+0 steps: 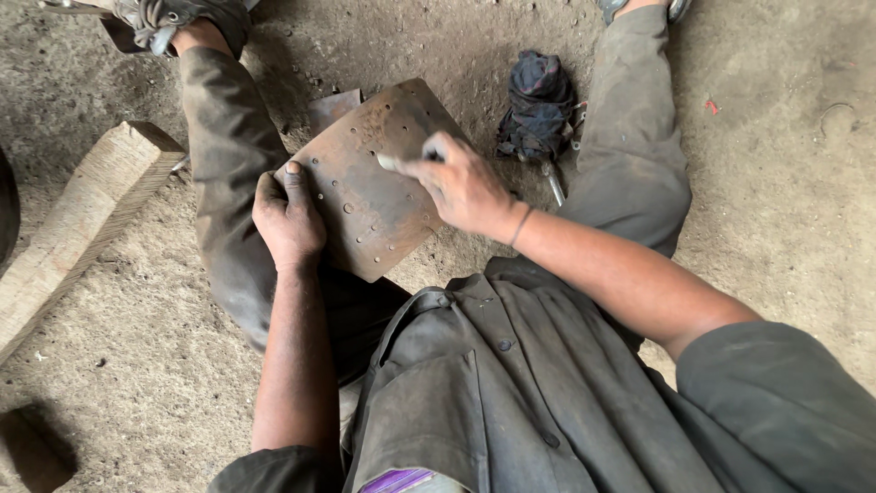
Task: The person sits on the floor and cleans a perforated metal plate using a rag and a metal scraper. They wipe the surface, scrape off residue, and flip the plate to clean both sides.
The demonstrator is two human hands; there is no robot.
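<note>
**Chalk tip on rusty plate, left hand bracing the near edge**

Rusty metal plate, roughly square and peppered with small holes, propped between the knees and tilted, one corner pointing away toward the feet, another down toward the lap. Long diagonal running from upper right to lower left in the head view.

Small pale stick, possibly chalk or a marker stone, pinched in the right hand, tip touching the plate's upper middle and pointing left across the surface. Right-hand fingers curled narrow around the stick, knuckles up, wrist coming in from the right over the plate's right corner. Plate lying directly under and to the left of those fingers.

Left hand clamped on the plate's left edge, thumb on top of the face, remaining fingers wrapped behind and hidden. Holding, not open. Both hands on the plate; right one further in toward the centre, left one at the rim.

A second, smaller metal piece showing behind the plate's top left edge, touching or just beside it; exact contact unclear.

Further out: dark bundled cloth on the dirt floor near the right knee, with a thin metal tool poking out below it. Wooden block lying at an angle, well apart to the left. Shoe at the top left corner.
</note>
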